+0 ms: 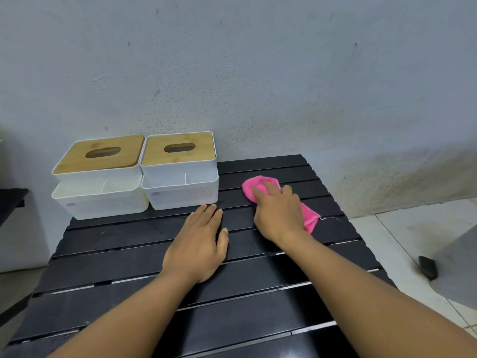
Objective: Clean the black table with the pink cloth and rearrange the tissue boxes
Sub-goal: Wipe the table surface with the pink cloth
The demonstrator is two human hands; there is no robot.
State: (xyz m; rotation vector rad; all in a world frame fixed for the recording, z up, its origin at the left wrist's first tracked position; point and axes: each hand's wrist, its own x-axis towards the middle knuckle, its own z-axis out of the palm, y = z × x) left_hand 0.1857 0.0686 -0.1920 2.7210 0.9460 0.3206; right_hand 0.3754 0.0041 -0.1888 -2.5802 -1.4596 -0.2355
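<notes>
A black slatted table [108, 257] fills the lower view. Two white tissue boxes with bamboo lids stand side by side at its far left: the left tissue box [99, 177] and the right tissue box [180, 169], both against the wall. A pink cloth [260, 186] lies bunched on the far right slats. My right hand [278, 210] presses down on the cloth, fingers bent over it, and part of the cloth trails out behind the hand. My left hand [198, 244] lies flat on the table with straight fingers, just in front of the right tissue box.
A grey-white wall [258, 73] rises directly behind the table. Tiled floor [402, 241] lies to the right, with a small black object [427, 267] on it. A dark shelf edge [11, 202] shows at far left.
</notes>
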